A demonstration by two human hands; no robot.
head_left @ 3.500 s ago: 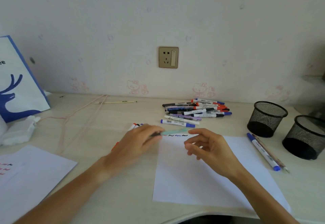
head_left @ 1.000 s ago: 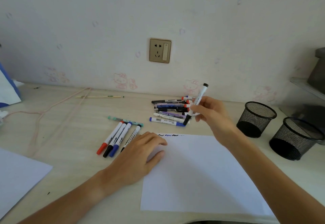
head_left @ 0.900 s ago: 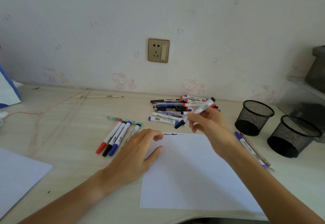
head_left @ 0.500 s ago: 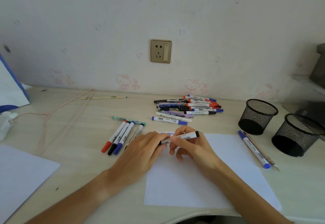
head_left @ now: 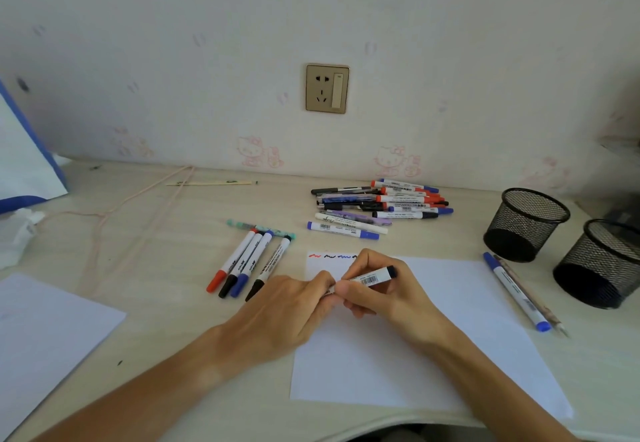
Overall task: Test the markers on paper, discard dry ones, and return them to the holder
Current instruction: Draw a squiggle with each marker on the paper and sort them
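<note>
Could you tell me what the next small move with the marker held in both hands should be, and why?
Probably pull the cap off: the left hand pinches one end of the marker while the right hand grips its barrel, above the paper, where test squiggles sit.

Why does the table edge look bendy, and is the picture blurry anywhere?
Head view: the wide-angle lens curves the table edge near the bottom; the wall socket looks sharp, but the far corners go soft, like the blue-and-white bag at left; light is soft and even, with faint shadows under both hands holding the marker.
</note>
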